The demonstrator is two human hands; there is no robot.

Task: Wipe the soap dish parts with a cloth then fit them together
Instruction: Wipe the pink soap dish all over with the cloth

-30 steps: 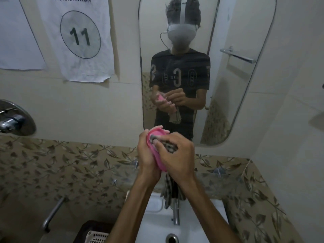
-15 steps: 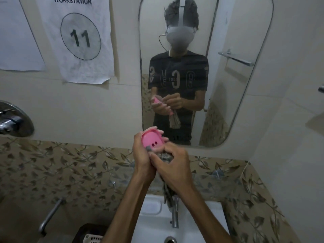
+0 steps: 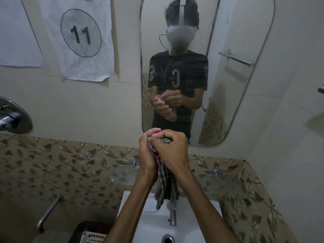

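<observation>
My left hand point(image 3: 147, 155) grips a pink soap dish part point(image 3: 155, 132), held on edge in front of the mirror; only its top rim shows between the hands. Against it my right hand point(image 3: 172, 151) presses a bunched checked cloth point(image 3: 165, 188), whose loose end hangs down over the basin. Most of the pink part is hidden by the cloth and my fingers. No other soap dish part is in sight.
A white basin point(image 3: 152, 223) with a chrome tap point(image 3: 172, 214) lies below my hands. The mirror point(image 3: 228, 85) hangs straight ahead, reflecting a person. A glass shelf point(image 3: 122, 178) crosses the leaf-patterned tiles. A white basket point(image 3: 93, 238) sits lower left, a wall valve point(image 3: 12, 116) far left.
The pink part's face with its slots showed half a second ago; now my right hand and the cloth have moved up over it and cover it.
</observation>
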